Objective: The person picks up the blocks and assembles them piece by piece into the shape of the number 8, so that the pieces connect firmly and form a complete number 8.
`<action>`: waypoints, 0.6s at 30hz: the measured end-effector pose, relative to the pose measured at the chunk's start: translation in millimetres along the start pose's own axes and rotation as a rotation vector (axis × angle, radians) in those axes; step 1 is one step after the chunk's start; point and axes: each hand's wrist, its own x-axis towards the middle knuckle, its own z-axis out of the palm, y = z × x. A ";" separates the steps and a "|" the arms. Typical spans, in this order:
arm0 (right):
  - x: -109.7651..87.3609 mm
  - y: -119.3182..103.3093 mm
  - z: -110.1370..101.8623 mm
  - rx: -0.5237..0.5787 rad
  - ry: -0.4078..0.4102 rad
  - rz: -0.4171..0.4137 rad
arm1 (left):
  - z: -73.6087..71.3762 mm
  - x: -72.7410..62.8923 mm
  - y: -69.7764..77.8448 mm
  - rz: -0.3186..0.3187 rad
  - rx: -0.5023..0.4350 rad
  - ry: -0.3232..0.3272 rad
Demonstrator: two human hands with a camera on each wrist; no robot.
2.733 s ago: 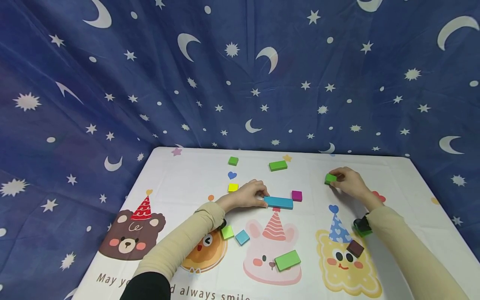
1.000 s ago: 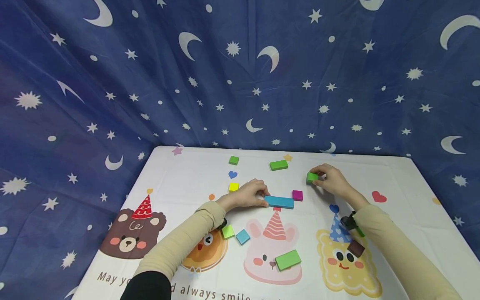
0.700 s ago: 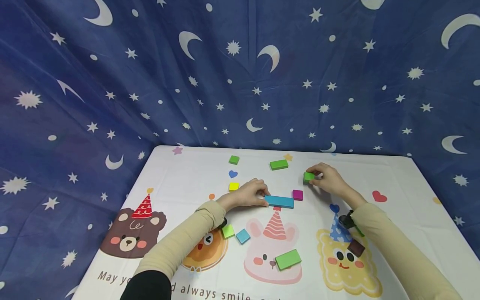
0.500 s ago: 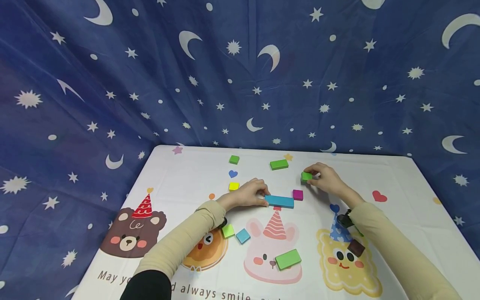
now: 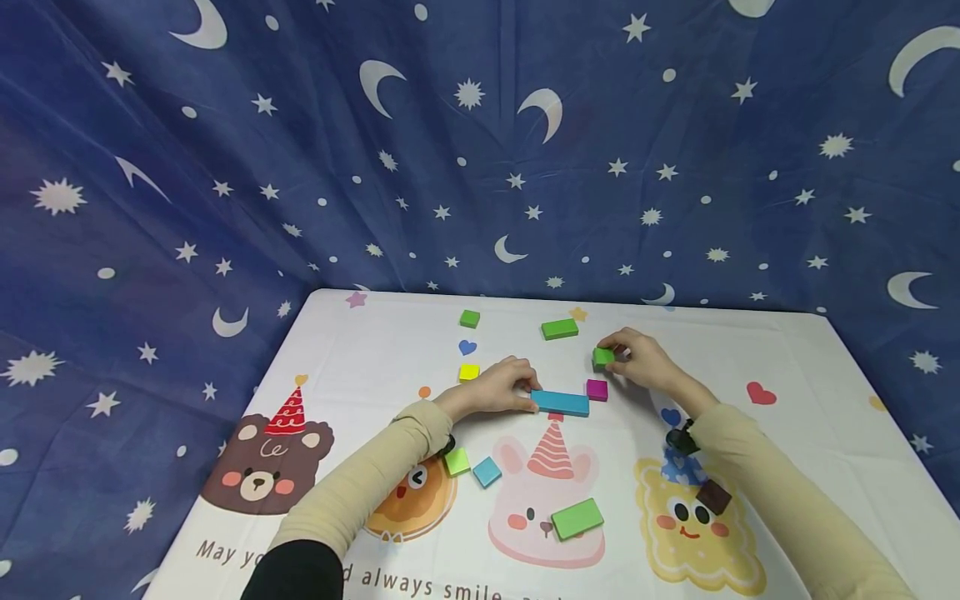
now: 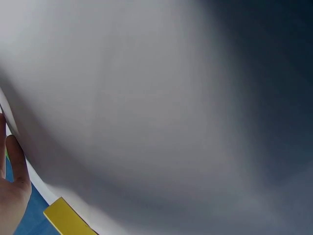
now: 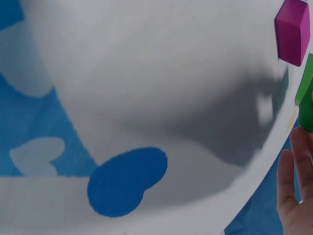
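Observation:
In the head view, my left hand (image 5: 497,387) has thumb and fingers around the left end of a long blue block (image 5: 562,404) lying on the table. My right hand (image 5: 643,360) pinches a small green block (image 5: 602,359) between thumb and fingers, just behind a magenta block (image 5: 597,390). That magenta block touches or nearly touches the blue one's right end. At the right wrist view's edge, the green block (image 7: 306,105) shows by the fingers, below the magenta block (image 7: 294,32). Only part of the left hand (image 6: 12,196) appears in the left wrist view.
A yellow block (image 5: 469,372) lies beside the left hand. Two green blocks (image 5: 559,329) (image 5: 469,318) lie at the back. Nearer me are a light green cube (image 5: 457,462), a small blue block (image 5: 487,472), a long light green block (image 5: 577,520) and a dark brown block (image 5: 713,497).
My right hand has carried the small green block leftward across the table, up to behind the magenta block. My left hand and the long blue block have stayed in place.

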 end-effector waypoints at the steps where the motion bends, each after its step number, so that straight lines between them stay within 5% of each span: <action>1: 0.3 0.0 0.8 -0.003 -0.004 -0.004 | -0.3 0.0 0.1 0.001 -0.001 0.000; 18: 3.1 -6.5 9.5 -0.009 -0.058 -0.010 | -0.3 -0.6 0.8 -0.001 -0.003 -0.003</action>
